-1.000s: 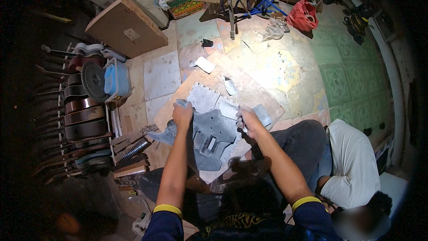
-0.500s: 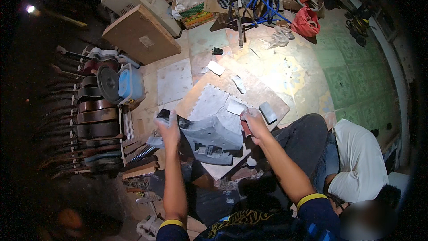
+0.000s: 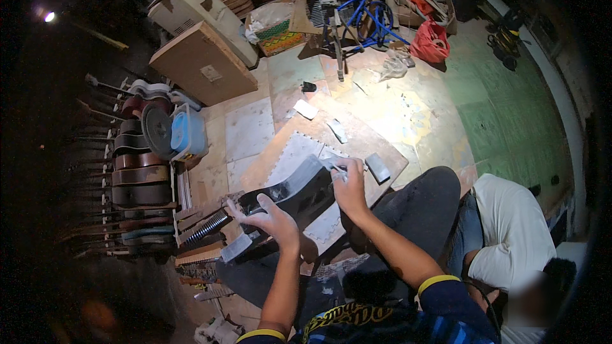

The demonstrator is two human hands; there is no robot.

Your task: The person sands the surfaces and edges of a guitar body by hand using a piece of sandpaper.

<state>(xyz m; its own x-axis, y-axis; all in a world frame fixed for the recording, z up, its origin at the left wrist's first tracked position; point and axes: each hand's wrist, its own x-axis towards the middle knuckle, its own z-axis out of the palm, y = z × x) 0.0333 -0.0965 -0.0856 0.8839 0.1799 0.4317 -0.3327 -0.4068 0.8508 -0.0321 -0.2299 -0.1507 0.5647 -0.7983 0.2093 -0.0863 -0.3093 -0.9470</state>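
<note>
A dark guitar body (image 3: 307, 180), dusted grey, stands tilted on edge between my hands over my lap. My left hand (image 3: 274, 220) is open at its lower left end, thumb and fingers spread. At the upper right end, my right hand (image 3: 349, 186) is closed with curled fingers against the body's edge. Whether the reddish-brown piece seen earlier is still in that hand is hidden. A grey rectangular block (image 3: 377, 169) lies on the board just right of my right hand. Pale paper scraps (image 3: 336, 130) are beyond it.
Under the work lies a wooden board (image 3: 389, 143) on the tiled floor. Guitar bodies (image 3: 137, 175) stand in a rack at left beside a plastic tub (image 3: 191, 130). A cardboard-like panel (image 3: 204, 67) leans behind. Blue hose (image 3: 376, 16) lies far off. A person in white (image 3: 513, 229) is close at right.
The guitar body has been tipped up from its flatter pose. My left hand has loosened and spread its fingers, moving right and down. My right hand has moved left onto the body's end.
</note>
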